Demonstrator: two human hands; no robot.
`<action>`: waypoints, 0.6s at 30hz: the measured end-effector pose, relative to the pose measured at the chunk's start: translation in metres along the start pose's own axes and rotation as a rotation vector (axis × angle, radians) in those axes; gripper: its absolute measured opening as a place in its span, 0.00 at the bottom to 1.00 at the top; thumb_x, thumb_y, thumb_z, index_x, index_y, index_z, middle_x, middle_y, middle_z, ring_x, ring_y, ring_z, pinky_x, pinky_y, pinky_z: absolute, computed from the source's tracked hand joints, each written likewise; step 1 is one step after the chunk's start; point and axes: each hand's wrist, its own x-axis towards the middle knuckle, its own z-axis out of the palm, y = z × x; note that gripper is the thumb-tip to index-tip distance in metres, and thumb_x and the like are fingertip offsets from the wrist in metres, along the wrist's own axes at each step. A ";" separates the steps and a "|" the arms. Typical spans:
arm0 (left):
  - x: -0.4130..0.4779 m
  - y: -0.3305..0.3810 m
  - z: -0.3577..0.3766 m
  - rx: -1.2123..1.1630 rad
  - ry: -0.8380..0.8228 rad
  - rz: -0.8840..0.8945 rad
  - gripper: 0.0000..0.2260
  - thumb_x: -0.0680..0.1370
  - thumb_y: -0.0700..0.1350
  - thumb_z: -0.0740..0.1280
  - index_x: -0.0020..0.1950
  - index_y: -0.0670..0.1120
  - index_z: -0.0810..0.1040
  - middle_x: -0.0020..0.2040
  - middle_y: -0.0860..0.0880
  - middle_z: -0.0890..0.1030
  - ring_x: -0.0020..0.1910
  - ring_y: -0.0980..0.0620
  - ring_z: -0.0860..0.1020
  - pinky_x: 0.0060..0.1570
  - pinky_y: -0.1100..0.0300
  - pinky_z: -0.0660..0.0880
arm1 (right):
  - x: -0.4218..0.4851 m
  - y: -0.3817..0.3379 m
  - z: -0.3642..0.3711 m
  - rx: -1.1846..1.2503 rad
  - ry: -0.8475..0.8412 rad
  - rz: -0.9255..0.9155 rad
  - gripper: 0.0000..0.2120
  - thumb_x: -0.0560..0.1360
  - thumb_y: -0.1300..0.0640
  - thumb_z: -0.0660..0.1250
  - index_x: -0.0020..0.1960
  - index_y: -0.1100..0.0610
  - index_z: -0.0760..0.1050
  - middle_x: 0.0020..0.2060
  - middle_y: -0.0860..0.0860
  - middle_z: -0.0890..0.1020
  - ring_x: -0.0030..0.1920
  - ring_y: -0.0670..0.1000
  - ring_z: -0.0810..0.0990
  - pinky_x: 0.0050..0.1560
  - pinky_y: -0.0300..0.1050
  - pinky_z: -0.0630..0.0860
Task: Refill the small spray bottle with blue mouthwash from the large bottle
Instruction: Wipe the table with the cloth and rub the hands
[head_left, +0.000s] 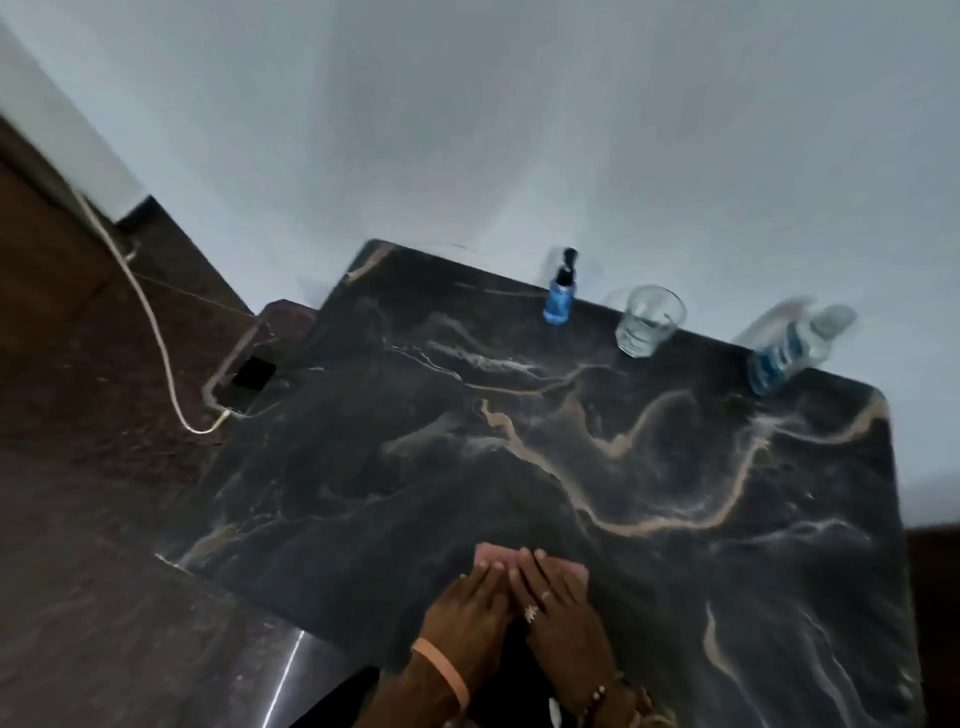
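Observation:
The small spray bottle, blue with a black pump top, stands upright at the far edge of the dark marble table. The large clear bottle, with blue mouthwash low inside, stands at the far right corner and looks blurred. My left hand and my right hand lie side by side at the near edge, fingers straight, resting flat on a pink cloth. Both hands are far from the bottles.
An empty clear drinking glass stands between the two bottles by the pale wall. A white cable runs across the brown floor on the left to a dark phone lying beside the table.

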 end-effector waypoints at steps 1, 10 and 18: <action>0.002 -0.008 -0.003 0.005 0.011 -0.028 0.13 0.64 0.55 0.72 0.45 0.52 0.86 0.50 0.54 0.85 0.50 0.55 0.83 0.43 0.61 0.80 | 0.009 0.000 0.003 -0.036 0.003 -0.020 0.24 0.69 0.58 0.56 0.61 0.58 0.79 0.62 0.56 0.79 0.76 0.52 0.53 0.70 0.48 0.55; 0.057 -0.140 -0.042 -0.089 -0.022 -0.316 0.27 0.82 0.47 0.51 0.78 0.41 0.45 0.79 0.40 0.49 0.77 0.37 0.44 0.74 0.45 0.44 | 0.175 -0.031 -0.007 -0.068 -0.053 0.047 0.27 0.76 0.65 0.61 0.75 0.56 0.63 0.76 0.53 0.60 0.76 0.59 0.59 0.76 0.52 0.51; 0.002 -0.268 -0.084 -0.144 -0.025 -0.651 0.13 0.78 0.44 0.59 0.63 0.48 0.73 0.60 0.46 0.78 0.59 0.45 0.76 0.55 0.54 0.74 | 0.294 -0.146 0.012 -0.055 -0.215 -0.273 0.18 0.77 0.58 0.59 0.65 0.53 0.77 0.68 0.50 0.74 0.72 0.53 0.67 0.71 0.49 0.66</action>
